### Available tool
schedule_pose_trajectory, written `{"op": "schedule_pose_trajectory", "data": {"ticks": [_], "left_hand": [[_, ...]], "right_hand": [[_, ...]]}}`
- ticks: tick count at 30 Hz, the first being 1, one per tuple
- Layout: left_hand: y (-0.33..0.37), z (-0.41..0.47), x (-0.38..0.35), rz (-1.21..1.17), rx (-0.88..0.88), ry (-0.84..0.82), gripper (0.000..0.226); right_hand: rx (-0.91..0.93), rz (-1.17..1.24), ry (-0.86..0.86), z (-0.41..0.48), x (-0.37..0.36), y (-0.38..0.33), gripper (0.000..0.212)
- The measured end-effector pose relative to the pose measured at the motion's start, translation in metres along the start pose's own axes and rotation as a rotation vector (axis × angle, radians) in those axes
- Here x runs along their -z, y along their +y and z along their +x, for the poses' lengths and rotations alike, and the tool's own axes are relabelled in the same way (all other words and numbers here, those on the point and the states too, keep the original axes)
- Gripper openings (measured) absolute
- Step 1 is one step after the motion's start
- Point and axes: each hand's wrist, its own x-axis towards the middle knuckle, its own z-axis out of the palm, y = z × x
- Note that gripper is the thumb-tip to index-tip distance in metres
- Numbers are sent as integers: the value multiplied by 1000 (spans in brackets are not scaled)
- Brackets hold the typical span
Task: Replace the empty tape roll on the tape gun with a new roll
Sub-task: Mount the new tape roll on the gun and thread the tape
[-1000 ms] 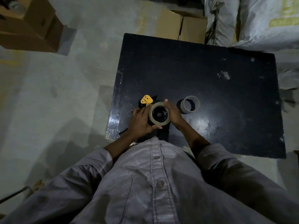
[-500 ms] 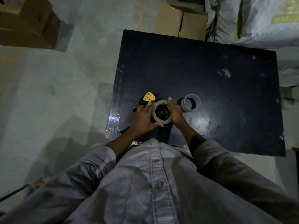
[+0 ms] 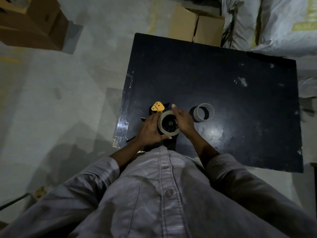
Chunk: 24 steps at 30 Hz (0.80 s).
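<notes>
Left hand (image 3: pixel 151 130) grips the tape gun (image 3: pixel 157 107); right hand (image 3: pixel 185 120) holds the new roll (image 3: pixel 167 133), apparently seating it. Threading the tape probably comes next.

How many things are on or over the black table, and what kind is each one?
tape gun: 1
tape roll, on the gun: 1
empty tape core: 1
Total: 3
</notes>
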Motion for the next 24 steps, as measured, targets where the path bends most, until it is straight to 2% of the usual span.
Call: {"op": "schedule_pose_trajectory", "data": {"ticks": [5, 9, 14, 18, 22, 24], "left_hand": [[-3, 1, 2, -132, 43, 48, 107], [-2, 0, 3, -174, 18, 90, 101], [-6, -1, 5, -211, -44, 83, 107], [-1, -1, 4, -253, -68, 98, 115], [-6, 0, 5, -222, -75, 63, 115], [-11, -1, 4, -186, -74, 36, 114]], "right_hand": [[72, -209, 75, 6, -1, 9, 96], [125, -275, 92, 6, 5, 4, 96], [166, -285, 127, 3, 8, 8, 87], [88, -156, 82, 2, 18, 7, 88], [87, -145, 31, -4, 17, -1, 91], [74, -150, 2, -10, 16, -1, 84]]}}
